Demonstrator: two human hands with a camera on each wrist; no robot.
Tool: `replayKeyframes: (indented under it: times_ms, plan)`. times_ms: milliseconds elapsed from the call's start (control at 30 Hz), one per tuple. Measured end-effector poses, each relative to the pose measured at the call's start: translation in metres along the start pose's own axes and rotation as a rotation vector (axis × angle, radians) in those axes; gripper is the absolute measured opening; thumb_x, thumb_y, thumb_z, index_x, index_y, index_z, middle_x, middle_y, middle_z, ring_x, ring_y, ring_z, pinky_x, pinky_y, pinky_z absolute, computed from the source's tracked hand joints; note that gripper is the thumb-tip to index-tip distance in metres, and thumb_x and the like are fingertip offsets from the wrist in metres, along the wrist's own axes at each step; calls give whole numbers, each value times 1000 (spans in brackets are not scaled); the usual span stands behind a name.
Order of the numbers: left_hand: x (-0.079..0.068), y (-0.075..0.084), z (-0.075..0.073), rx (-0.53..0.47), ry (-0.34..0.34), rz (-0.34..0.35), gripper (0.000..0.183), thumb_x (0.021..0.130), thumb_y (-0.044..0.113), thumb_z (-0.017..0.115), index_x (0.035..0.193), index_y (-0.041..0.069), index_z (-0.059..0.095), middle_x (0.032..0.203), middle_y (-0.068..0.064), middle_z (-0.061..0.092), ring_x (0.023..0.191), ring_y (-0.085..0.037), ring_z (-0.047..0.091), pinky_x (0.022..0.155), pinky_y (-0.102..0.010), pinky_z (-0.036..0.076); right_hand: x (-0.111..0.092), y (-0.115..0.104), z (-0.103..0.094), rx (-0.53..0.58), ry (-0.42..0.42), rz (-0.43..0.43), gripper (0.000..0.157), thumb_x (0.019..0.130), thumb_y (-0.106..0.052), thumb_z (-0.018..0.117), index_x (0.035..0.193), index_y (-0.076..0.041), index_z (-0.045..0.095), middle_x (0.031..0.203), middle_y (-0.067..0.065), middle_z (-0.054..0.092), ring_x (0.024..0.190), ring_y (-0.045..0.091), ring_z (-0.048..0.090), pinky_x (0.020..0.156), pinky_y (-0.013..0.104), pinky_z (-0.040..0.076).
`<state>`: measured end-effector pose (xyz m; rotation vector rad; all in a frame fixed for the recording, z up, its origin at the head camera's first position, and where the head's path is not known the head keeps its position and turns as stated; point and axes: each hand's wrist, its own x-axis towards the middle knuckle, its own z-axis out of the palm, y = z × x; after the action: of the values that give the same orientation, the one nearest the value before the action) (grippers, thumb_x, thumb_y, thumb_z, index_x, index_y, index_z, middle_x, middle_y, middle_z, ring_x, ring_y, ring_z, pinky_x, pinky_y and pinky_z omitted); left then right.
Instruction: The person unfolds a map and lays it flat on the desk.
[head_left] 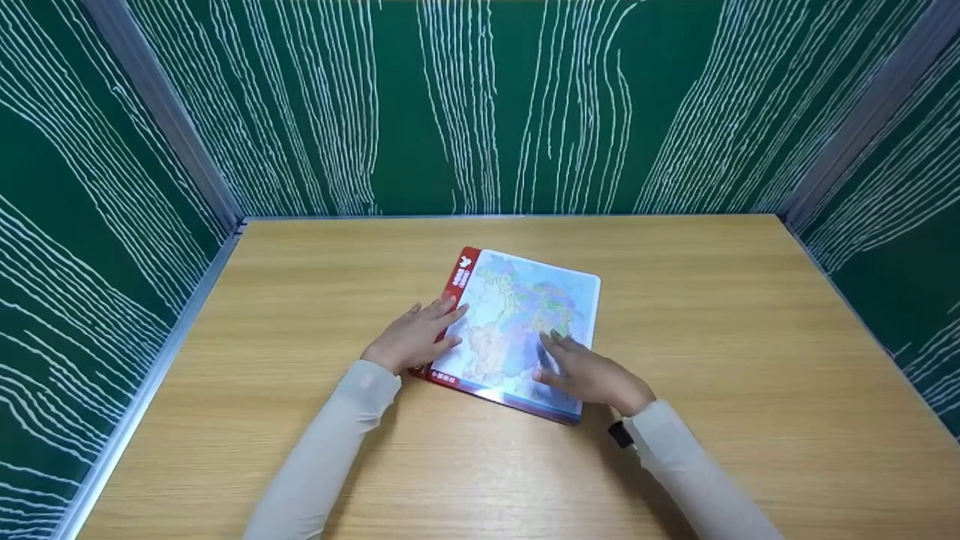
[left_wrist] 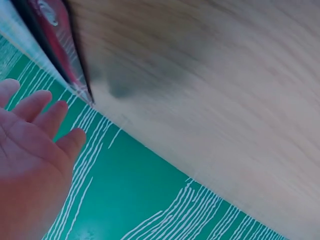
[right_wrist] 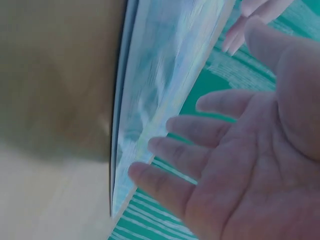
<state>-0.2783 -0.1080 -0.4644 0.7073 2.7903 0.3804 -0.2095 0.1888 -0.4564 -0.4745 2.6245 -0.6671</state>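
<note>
A flat rectangular map board [head_left: 499, 300] lies slightly turned on the table, pale blue with coloured regions and a red border along its left and lower edges. My left hand [head_left: 416, 335] is over its left edge, fingers spread and extended. Over the lower right part is my right hand [head_left: 596, 375], palm down with loosely extended fingers. The right wrist view shows the right palm [right_wrist: 245, 160] facing the board's glossy surface [right_wrist: 160, 65], holding nothing. In the left wrist view, the board's red edge [left_wrist: 62, 42] appears beyond the relaxed left fingers. Whether either hand touches the board I cannot tell.
The wooden table [head_left: 750, 337] extends around the board on all sides. Green panels [head_left: 405, 112] with wavy white lines stand behind it and at both sides, with grey posts [head_left: 172, 112] at the corners. A dark wrist strap piece [head_left: 621, 433] shows at the right cuff.
</note>
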Motion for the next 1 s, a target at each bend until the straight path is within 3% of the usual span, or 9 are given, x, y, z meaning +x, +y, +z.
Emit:
replayKeyframes:
  times_ms: [200,500,700,1000]
  plan:
    - [7,0,3,0,-49,7,70,93,56,48,152,39,16,161,10,13,150,-18,10,121,-46,8,-6,-8,12,-18,19,-16,78,97,-50,46,154,-6,16,159,22,9,146,41,9,112,61,23]
    - [10,2,9,-15,-117,-18,69,93,58,47,152,38,17,161,9,12,149,-19,12,121,-45,8,-4,-9,19,-6,-7,-9,79,97,-52,45,154,-6,15,159,24,6,146,42,7,114,59,20]
    - [8,4,9,-23,-138,-19,63,93,55,48,150,39,26,161,8,14,149,-22,12,121,-47,10,-1,-6,20,-37,-6,-10,77,97,-49,47,153,-5,17,158,26,8,145,46,6,114,62,17]
    - [-1,6,7,-2,-147,-34,66,90,57,52,148,42,26,160,12,13,149,-20,11,120,-48,11,1,1,16,-53,-22,-31,74,97,-47,48,153,-8,19,158,25,8,145,46,5,113,65,14]
